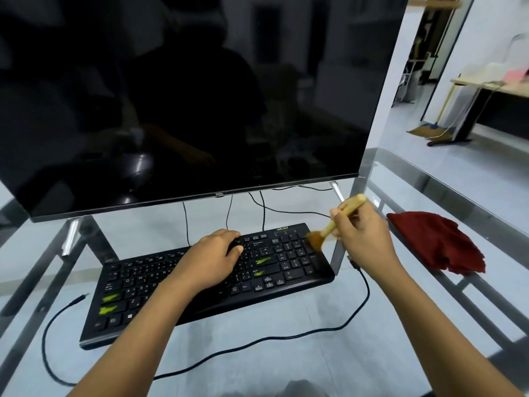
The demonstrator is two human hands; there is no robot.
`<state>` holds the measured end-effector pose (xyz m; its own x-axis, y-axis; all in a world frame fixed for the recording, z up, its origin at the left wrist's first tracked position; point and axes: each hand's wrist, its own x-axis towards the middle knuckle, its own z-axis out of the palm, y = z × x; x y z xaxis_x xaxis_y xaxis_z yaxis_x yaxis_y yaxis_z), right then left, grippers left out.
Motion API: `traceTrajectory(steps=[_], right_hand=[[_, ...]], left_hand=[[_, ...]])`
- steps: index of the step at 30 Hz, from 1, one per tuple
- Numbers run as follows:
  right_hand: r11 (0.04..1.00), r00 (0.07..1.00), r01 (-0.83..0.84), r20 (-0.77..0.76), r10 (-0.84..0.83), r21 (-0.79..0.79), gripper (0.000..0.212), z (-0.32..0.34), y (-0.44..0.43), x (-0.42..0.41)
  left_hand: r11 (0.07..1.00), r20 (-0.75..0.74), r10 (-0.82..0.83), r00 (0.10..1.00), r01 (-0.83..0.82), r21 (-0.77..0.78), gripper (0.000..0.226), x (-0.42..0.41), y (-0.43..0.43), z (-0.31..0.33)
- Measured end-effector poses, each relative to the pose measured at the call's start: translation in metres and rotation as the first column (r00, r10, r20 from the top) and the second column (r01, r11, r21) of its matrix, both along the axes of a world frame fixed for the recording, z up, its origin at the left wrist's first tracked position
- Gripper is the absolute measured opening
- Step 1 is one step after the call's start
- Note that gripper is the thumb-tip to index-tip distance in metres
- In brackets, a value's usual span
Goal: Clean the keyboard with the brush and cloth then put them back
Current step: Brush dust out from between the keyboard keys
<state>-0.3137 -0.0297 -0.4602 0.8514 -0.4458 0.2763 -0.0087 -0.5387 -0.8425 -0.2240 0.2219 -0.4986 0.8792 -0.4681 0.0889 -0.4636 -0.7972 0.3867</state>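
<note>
Far left, lower frame: loose cable [48, 333] curls on the glass table [286, 368], plug end free. Keyboard [200, 285] lies centre, long axis running lower left to upper right, under the dark screen [183, 96]. Left hand [211, 259] rests palm-down on the mid keys, fingers [233, 236] bent over the back edge, gripping nothing else; looks like it's steadying the board. Right of that, brush [329, 227]: bristles touch the keys at the upper-right corner (numpad area), handle tilts up & right. Right hand [363, 239] is closed around the handle w/ a pen-style pinch. Unbrushed keys lie left & toward the viewer from the bristles, so next sweep prob goes that way, along the board's length. Cloth [435, 242], dark red, sits crumpled far right, apart from the board, nearer the right hand. Prob the brushing stage; wiping not started.
</note>
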Motion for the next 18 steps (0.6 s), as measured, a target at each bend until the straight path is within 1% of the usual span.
traceTrajectory(steps=[1,2,3,4,5,6,7,8,9,10,11,12,13,14,15,16,17,18], right_hand=[[0.991,0.996,-0.072,-0.039,0.077,0.11,0.014,0.003,0.0,0.001],[0.971,0.977,-0.172,-0.099,0.191,0.167,0.013,0.003,0.002,0.003],[0.972,0.957,-0.213,-0.18,0.229,0.103,0.013,0.002,0.004,0.005],[0.98,0.956,-0.2,-0.218,0.196,0.004,0.013,0.0,0.004,0.008],[0.988,0.978,-0.116,-0.187,0.094,-0.107,0.014,0.001,0.005,0.011],[0.99,0.995,-0.025,-0.098,0.012,-0.14,0.014,0.002,0.007,0.013],[0.995,0.999,-0.006,-0.033,0.003,-0.104,0.014,0.004,0.006,0.015],[0.999,0.999,-0.046,-0.004,0.046,-0.017,0.013,0.005,0.007,0.017],[0.99,0.99,-0.135,-0.044,0.137,0.05,0.011,0.006,0.009,0.018],[0.974,0.97,-0.212,-0.102,0.22,0.078,0.01,0.007,0.012,0.018],[0.975,0.962,-0.22,-0.171,0.214,-0.02,0.011,0.005,0.014,0.021],[0.981,0.974,-0.165,-0.173,0.147,-0.098,0.013,0.004,0.015,0.024],[0.987,0.993,-0.06,-0.106,0.044,-0.152,0.014,0.004,0.015,0.026],[0.993,0.999,-0.004,-0.034,0.0,-0.118,0.014,0.005,0.014,0.027],[0.998,1.0,-0.013,0.008,0.014,-0.061,0.012,0.005,0.014,0.028],[0.998,0.998,-0.065,0.002,0.065,0.014,0.01,0.005,0.016,0.029],[0.989,0.989,-0.137,-0.041,0.14,0.06,0.009,0.005,0.019,0.029],[0.987,0.983,-0.158,-0.093,0.161,0.037,0.009,0.005,0.023,0.029]], left_hand=[[1.0,-0.001,-0.001,1.0,0.001,-0.002,0.044,0.0,0.0,0.0],[1.0,-0.002,-0.001,1.0,0.001,-0.006,0.043,-0.001,0.001,-0.001],[1.0,-0.001,0.0,1.0,0.0,-0.013,0.043,-0.001,0.001,-0.001],[1.0,0.0,0.002,1.0,-0.002,-0.017,0.043,-0.001,0.001,-0.001],[1.0,0.0,0.002,1.0,-0.002,-0.019,0.043,0.0,0.001,-0.001],[1.0,-0.002,0.001,1.0,-0.001,-0.019,0.043,0.0,0.001,-0.001],[1.0,-0.004,0.0,1.0,-0.001,-0.02,0.044,0.0,0.001,-0.001],[1.0,-0.006,-0.001,1.0,0.001,-0.022,0.044,0.0,0.001,-0.001],[1.0,-0.007,-0.003,1.0,0.003,-0.026,0.044,0.0,0.001,-0.002],[0.999,-0.008,-0.005,1.0,0.005,-0.031,0.043,0.0,0.002,-0.003],[0.999,-0.008,-0.007,1.0,0.006,-0.038,0.043,0.0,0.002,-0.003],[0.999,-0.009,-0.007,1.0,0.007,-0.044,0.043,0.0,0.003,-0.004],[0.999,-0.011,-0.007,1.0,0.007,-0.046,0.043,0.001,0.003,-0.004],[0.999,-0.011,-0.008,1.0,0.007,-0.047,0.043,0.001,0.003,-0.005],[0.999,-0.012,-0.008,1.0,0.007,-0.047,0.043,0.001,0.004,-0.005],[0.999,-0.011,-0.008,1.0,0.008,-0.048,0.044,0.001,0.003,-0.005],[0.999,-0.011,-0.008,1.0,0.007,-0.049,0.044,0.001,0.003,-0.005],[0.999,-0.009,-0.008,1.0,0.007,-0.049,0.044,0.001,0.003,-0.006]])
